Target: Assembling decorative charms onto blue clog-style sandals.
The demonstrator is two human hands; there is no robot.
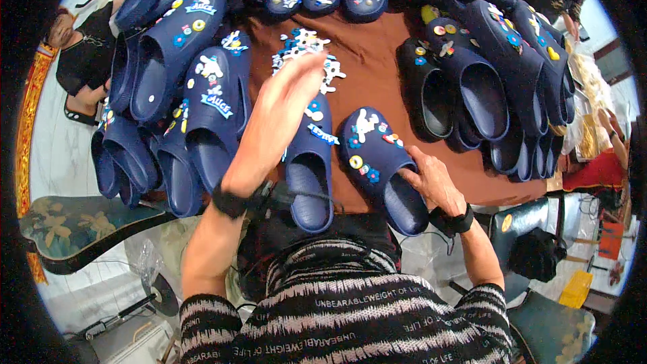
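Black-and-grey striped top (364, 317) fills the bottom of my head view, nearest the camera. Beyond it, my right hand (437, 180) has its grip clasped on the rim of a decorated navy clog (371, 138), set at an angle by the near edge of the brown-covered desk (371, 47). My left hand (280, 111) reaches over a heap of white-and-blue charms (304, 37) — blur keeps me from telling whether that grip holds anything. Between both hands lies a second clog (311, 195), heel toward me. More navy clogs (499, 94) crowd either side — many of them stacked.
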